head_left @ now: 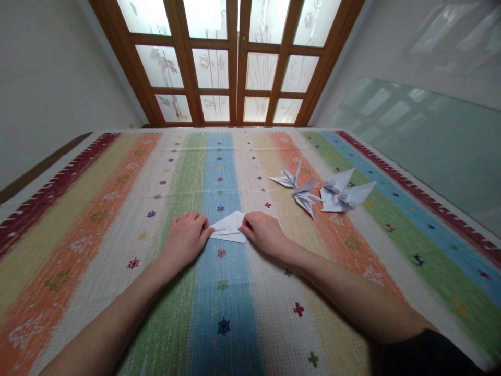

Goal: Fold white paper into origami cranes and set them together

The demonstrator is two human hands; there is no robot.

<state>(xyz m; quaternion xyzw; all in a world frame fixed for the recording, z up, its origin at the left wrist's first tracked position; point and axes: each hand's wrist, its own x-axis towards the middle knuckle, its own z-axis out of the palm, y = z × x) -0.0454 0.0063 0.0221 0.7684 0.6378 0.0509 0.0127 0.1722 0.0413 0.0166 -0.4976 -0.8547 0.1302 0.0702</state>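
Note:
A partly folded piece of white paper (229, 228) lies flat on the striped cloth (117, 219) in front of me. My left hand (187, 236) rests on its left end, fingers curled and pressing down on the paper. At the paper's right end my right hand (264, 232) does the same, its fingers bent onto the edge. Both hands touch the paper and hold it against the cloth.
Two finished white paper cranes (299, 189) (344, 193) sit on the cloth to the right, beyond my right hand. A wooden-framed frosted glass door (235, 62) stands past the far edge. A pale wall is on the left, a glass panel (430, 136) on the right.

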